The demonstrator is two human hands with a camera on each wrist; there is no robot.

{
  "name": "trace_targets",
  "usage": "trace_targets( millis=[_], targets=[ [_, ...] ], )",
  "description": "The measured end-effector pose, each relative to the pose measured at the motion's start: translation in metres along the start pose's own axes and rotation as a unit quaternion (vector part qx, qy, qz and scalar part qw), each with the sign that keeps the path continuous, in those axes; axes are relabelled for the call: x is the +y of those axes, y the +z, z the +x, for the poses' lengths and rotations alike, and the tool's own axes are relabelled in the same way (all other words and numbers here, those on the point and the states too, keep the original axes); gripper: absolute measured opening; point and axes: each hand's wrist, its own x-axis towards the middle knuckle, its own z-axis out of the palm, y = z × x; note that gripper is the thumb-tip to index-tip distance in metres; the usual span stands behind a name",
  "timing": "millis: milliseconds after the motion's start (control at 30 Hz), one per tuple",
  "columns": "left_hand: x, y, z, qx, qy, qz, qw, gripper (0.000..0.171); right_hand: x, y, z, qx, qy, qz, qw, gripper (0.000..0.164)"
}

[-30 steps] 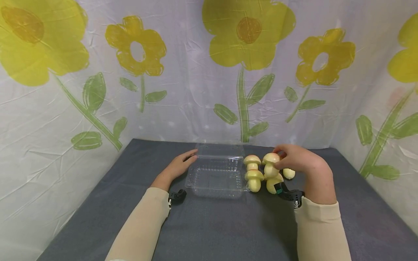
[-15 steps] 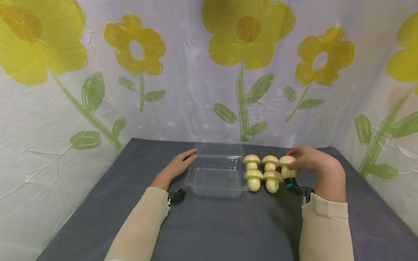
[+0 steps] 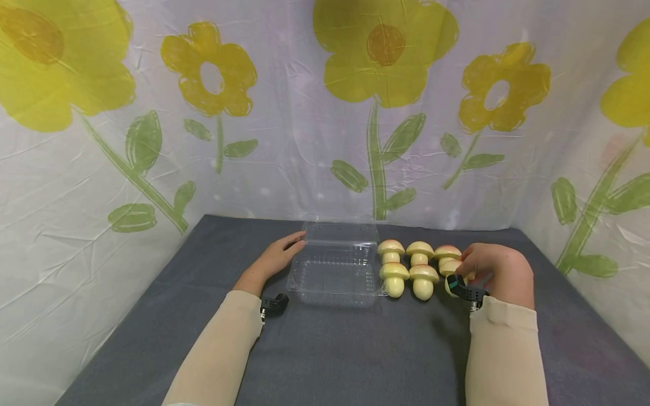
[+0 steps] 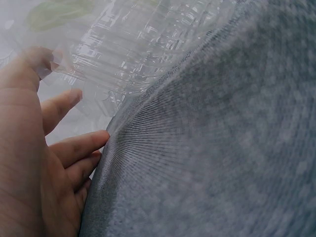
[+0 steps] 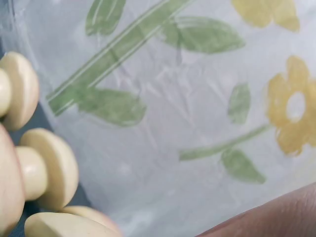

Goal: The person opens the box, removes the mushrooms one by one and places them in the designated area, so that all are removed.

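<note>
In the head view a clear plastic clamshell box [image 3: 337, 294] lies with its lid [image 3: 341, 231] folded back. My left hand [image 3: 276, 258] is at the box's left side, fingers loosely extended; in the left wrist view its fingertips meet the clear plastic [image 4: 123, 69]. On the right stand several cream toy mushrooms with rounded caps, in a back and a front row, among them a front mushroom [image 3: 394, 279] close to the box. My right hand [image 3: 500, 270] pinches the front mushroom [image 3: 449, 267] at the right end, partly hidden by the fingers and wrist camera.
A dark grey cloth [image 3: 345, 349] covers the table. Behind it hangs a pale curtain [image 3: 284, 141] printed with yellow flowers. A black wrist camera [image 3: 459, 288] juts out beside the right hand.
My right hand let go of a front-row mushroom, shifted right to the back mushroom of the last pair, then came forward to the front one. The left hand stays put.
</note>
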Motion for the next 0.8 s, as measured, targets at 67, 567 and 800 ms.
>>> trace_targets(
  millis=[67,567,800],
  targets=[
    [0.001,0.000,0.000,0.000,0.000,0.000,1.0000,0.058,0.004,0.001,0.003,-0.006,0.007,0.015,1.000,0.058],
    [0.001,0.000,0.000,-0.001,0.006,0.002,1.0000,0.059,0.020,0.005,0.028,-0.019,0.013,-0.003,1.000,0.028],
    [-0.001,0.001,0.001,-0.001,0.003,-0.001,1.0000,0.058,0.021,0.007,0.029,-0.020,0.018,0.011,1.000,0.028]
  ],
)
